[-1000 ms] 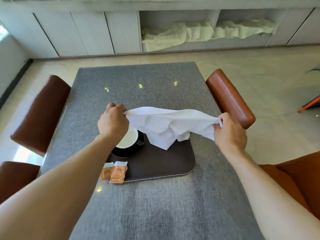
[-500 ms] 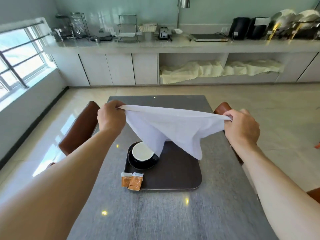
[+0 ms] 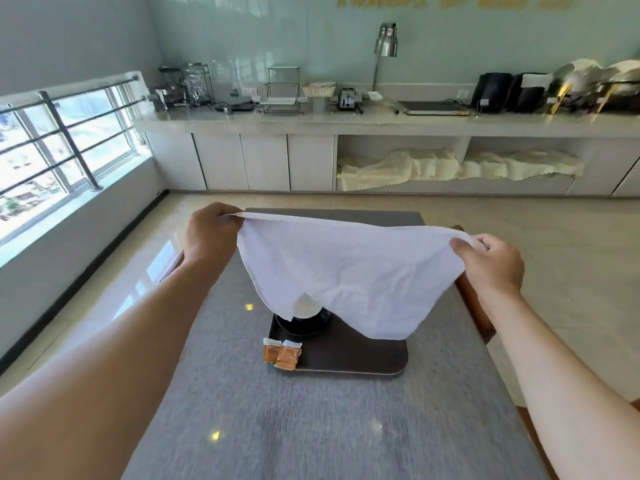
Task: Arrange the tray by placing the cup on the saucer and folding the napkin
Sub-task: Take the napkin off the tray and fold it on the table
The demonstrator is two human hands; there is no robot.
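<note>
A white cloth napkin [image 3: 349, 271] hangs spread in the air above the table, stretched between my hands. My left hand [image 3: 209, 237] pinches its left corner and my right hand [image 3: 488, 261] pinches its right corner. Below it a dark brown tray [image 3: 363, 355] lies on the grey table. A black cup with a white inside [image 3: 306, 308] sits on a black saucer [image 3: 301, 327] at the tray's far left; the hanging napkin hides part of both.
Two orange sachets [image 3: 282, 353] lie at the tray's near left corner. Brown chairs [image 3: 474, 306] stand at both sides of the grey table [image 3: 311, 427]. A long counter [image 3: 381, 123] with appliances runs along the far wall.
Both hands have lifted the napkin higher and pulled it wider, so it hangs flat. My view has tilted up and shows more of the room.
</note>
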